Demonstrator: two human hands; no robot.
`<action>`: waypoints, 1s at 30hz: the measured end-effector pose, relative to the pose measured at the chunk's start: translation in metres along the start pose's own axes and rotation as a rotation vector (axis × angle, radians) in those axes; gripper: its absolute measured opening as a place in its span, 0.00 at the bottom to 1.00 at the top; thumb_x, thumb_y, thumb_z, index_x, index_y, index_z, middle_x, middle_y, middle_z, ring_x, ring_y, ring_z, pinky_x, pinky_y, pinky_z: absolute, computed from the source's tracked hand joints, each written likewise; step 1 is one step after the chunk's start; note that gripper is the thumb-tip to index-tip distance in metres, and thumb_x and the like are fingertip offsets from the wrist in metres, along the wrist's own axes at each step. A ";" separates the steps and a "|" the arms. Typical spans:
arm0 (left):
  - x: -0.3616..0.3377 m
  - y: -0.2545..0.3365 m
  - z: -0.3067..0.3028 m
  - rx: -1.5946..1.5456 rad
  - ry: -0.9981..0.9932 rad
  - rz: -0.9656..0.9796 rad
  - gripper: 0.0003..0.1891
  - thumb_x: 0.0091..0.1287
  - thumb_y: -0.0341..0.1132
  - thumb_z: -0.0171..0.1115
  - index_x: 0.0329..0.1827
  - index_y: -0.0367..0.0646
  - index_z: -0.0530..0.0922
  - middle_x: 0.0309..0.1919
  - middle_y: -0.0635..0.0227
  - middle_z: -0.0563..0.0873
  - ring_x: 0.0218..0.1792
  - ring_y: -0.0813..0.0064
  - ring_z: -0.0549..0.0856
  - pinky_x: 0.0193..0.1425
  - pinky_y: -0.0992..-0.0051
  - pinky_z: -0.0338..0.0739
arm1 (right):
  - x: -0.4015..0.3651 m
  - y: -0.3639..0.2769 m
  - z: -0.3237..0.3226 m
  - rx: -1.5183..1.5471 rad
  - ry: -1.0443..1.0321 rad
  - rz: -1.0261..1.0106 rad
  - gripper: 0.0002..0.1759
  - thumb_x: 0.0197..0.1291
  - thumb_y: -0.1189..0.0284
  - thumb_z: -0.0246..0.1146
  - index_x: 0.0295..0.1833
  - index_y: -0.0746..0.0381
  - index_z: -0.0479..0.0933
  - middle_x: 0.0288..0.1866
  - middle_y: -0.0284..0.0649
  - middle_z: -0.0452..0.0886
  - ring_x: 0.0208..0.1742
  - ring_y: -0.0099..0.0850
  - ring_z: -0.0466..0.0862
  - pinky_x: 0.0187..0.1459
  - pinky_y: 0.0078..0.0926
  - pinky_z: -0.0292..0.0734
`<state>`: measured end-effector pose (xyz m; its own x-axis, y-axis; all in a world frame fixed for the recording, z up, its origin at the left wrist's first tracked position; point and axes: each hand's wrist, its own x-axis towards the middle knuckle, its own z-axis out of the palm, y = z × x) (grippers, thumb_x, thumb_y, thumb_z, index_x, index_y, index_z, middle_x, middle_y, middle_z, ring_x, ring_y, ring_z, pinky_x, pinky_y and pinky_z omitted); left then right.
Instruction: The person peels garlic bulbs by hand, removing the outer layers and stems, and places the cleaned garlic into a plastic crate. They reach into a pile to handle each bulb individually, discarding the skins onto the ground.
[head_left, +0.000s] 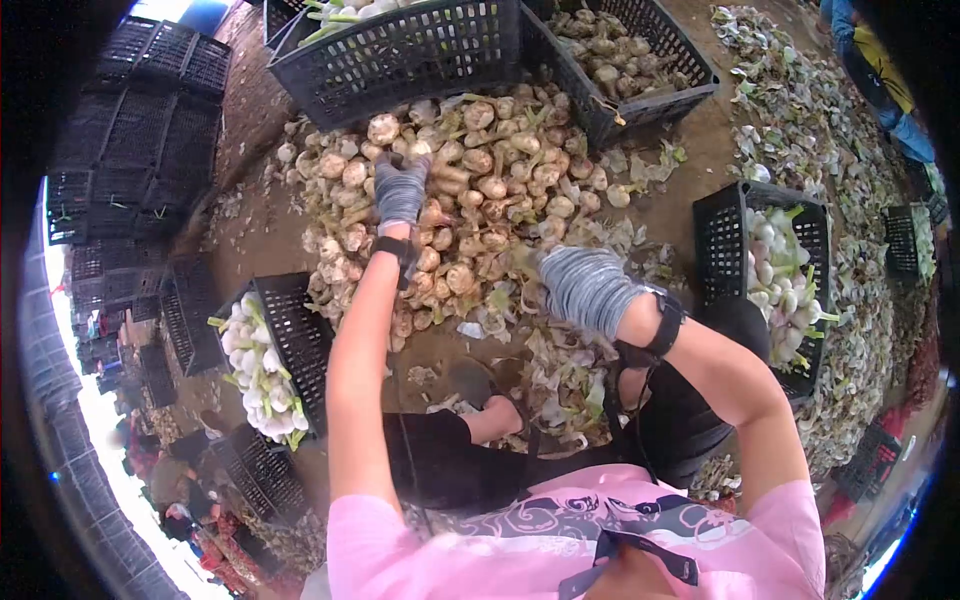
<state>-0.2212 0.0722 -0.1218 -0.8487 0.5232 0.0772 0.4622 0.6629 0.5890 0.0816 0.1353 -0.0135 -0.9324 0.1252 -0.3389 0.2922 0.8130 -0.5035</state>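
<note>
"Many garlic bulbs (492, 188); where?"
"Heaped on the floor (245, 240), by the near edges of two black crates (410, 62)."
"The left hand (402, 185)?"
"On the far bulbs; right hand (583, 287) curled by the bulbs' right edge. Whether either grasps, I can't tell."

Brown flr (262, 236); bright light (145, 535) @ far L.

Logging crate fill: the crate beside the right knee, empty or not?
Not empty: pale bulbs with green stem ends show inside the crate. How deep they go, cannot tell.
</note>
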 end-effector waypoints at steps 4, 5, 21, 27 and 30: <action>-0.078 0.099 -0.073 -1.265 -0.505 -0.434 0.18 0.63 0.47 0.58 0.50 0.45 0.74 0.35 0.68 0.81 0.36 0.75 0.80 0.37 0.75 0.79 | 0.009 -0.008 -0.008 0.220 0.171 0.202 0.18 0.57 0.65 0.59 0.45 0.69 0.72 0.28 0.52 0.78 0.31 0.43 0.81 0.31 0.35 0.77; -0.098 0.126 -0.090 -1.318 -0.614 -0.477 0.19 0.63 0.48 0.58 0.50 0.45 0.74 0.37 0.68 0.81 0.38 0.75 0.80 0.38 0.75 0.79 | 0.011 -0.007 -0.007 0.381 0.399 0.168 0.19 0.58 0.65 0.59 0.47 0.70 0.71 0.30 0.50 0.79 0.32 0.39 0.81 0.33 0.32 0.77; -0.178 0.135 -0.096 -0.656 -0.176 0.458 0.38 0.44 0.26 0.74 0.58 0.44 0.61 0.52 0.65 0.72 0.51 0.71 0.76 0.57 0.71 0.72 | -0.012 -0.012 -0.044 1.225 0.546 -0.124 0.20 0.60 0.60 0.59 0.47 0.68 0.74 0.40 0.36 0.81 0.41 0.22 0.77 0.46 0.23 0.73; -0.174 0.134 -0.095 -0.683 -0.154 0.421 0.36 0.43 0.29 0.76 0.54 0.43 0.63 0.49 0.64 0.74 0.47 0.72 0.77 0.53 0.72 0.74 | -0.006 -0.002 -0.044 1.166 0.508 -0.199 0.20 0.58 0.62 0.62 0.46 0.67 0.76 0.39 0.37 0.81 0.40 0.23 0.78 0.44 0.24 0.73; -0.177 0.139 -0.098 -0.865 -0.226 0.323 0.36 0.43 0.31 0.77 0.53 0.42 0.63 0.46 0.64 0.75 0.45 0.72 0.79 0.50 0.73 0.76 | -0.012 -0.005 -0.051 1.114 0.486 -0.179 0.16 0.55 0.66 0.63 0.44 0.67 0.77 0.38 0.37 0.82 0.38 0.23 0.78 0.43 0.23 0.74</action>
<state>-0.0319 0.0194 0.0258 -0.6010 0.7635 0.2365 0.2387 -0.1109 0.9647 0.0803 0.1583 0.0334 -0.8908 0.4540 0.0163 -0.0486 -0.0596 -0.9970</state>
